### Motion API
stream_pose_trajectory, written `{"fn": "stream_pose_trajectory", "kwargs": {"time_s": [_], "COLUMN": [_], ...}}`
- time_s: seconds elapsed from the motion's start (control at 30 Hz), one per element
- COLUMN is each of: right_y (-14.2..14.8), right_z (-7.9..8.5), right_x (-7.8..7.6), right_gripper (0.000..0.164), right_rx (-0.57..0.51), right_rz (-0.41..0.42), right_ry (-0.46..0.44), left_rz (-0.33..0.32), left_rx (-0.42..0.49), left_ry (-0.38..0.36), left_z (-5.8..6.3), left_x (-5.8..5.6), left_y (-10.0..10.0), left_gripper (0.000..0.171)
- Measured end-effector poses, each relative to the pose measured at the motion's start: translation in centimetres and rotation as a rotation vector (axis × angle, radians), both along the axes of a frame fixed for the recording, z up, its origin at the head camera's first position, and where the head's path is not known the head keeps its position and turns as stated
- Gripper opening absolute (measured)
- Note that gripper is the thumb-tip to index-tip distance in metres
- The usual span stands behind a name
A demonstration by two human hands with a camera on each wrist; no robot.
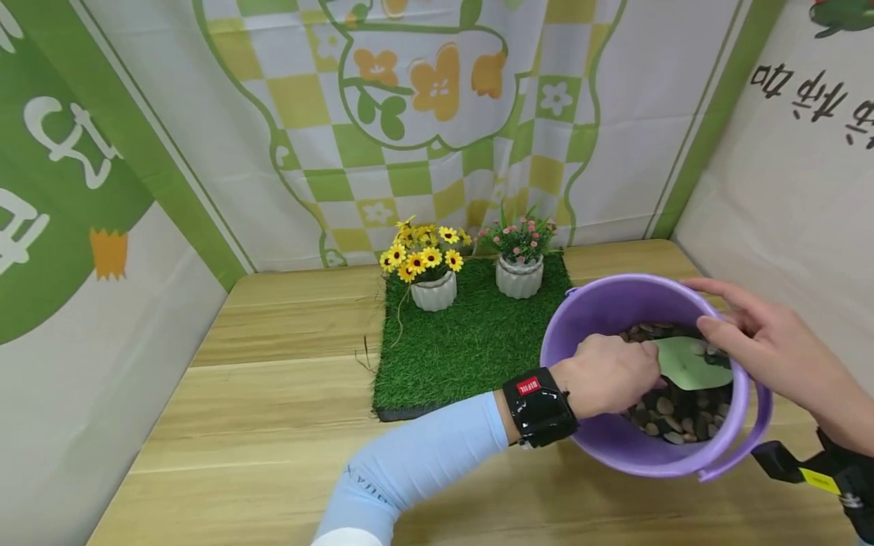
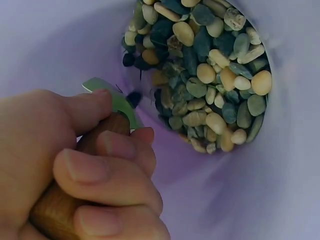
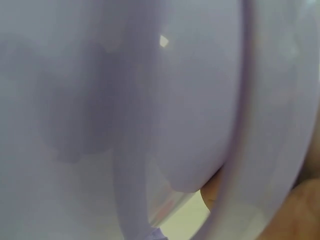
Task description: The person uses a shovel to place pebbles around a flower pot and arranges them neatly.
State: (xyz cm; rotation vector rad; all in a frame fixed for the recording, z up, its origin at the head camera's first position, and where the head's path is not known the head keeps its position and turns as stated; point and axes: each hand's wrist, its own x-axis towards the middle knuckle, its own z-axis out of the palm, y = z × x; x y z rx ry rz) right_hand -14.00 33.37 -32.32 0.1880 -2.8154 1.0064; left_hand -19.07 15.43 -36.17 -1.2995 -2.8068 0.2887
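Note:
A purple bucket [image 1: 604, 292] stands tilted on the table, with pebbles [image 1: 672, 425] in its bottom. My left hand [image 1: 611, 375] reaches inside it, fingers curled round the wooden handle [image 2: 55, 212] of a small garden trowel. The trowel's light green blade [image 1: 690, 364] points right, over the pebbles, with a few dark stones by its far edge. On the right side, my right hand [image 1: 771, 334] grips the bucket's rim, thumb on the inner side. The right wrist view is mostly filled by the bucket's purple wall [image 3: 195, 100] and its handle [image 3: 270, 100].
A square of artificial turf [image 1: 444, 356] lies left of the bucket on the wooden table [image 1: 273, 425]. On it stand two white pots, one with yellow flowers [image 1: 423, 254], one with pink flowers [image 1: 522, 239]. A printed cloth [image 1: 300, 106] hangs behind.

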Motion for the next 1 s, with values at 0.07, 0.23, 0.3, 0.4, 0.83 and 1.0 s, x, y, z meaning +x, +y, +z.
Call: {"fn": "stream_pose_trajectory", "kwargs": {"time_s": [0.07, 0.23, 0.3, 0.4, 0.83, 1.0], "right_y": [0.2, 0.6, 0.6, 0.5, 0.6, 0.3], "right_z": [-0.1, -0.2, -0.2, -0.2, 0.0, 0.0], "right_x": [-0.1, -0.2, -0.2, -0.2, -0.4, -0.5], "right_gripper": [0.048, 0.046, 0.047, 0.047, 0.050, 0.051], "right_rx": [-0.007, -0.031, -0.051, -0.055, -0.060, -0.062], "right_rz": [-0.011, -0.028, -0.021, -0.019, -0.001, 0.009], "right_ry": [0.003, 0.032, 0.026, 0.019, -0.020, -0.041], "left_rz": [-0.005, -0.018, -0.014, -0.026, -0.069, -0.052], "left_rx": [0.018, 0.049, 0.058, 0.088, 0.147, 0.183], "left_ry": [0.020, 0.041, 0.028, 0.029, 0.250, 0.211], "left_z": [0.2, 0.8, 1.1, 1.2, 1.8, 2.4], "left_x": [-0.1, -0.2, -0.2, -0.2, -0.3, -0.5], "left_y": [-0.4, -1.2, -1.5, -2.0, -4.9, -5.9], "left_gripper": [0.034, 0.034, 0.035, 0.037, 0.040, 0.040]}}
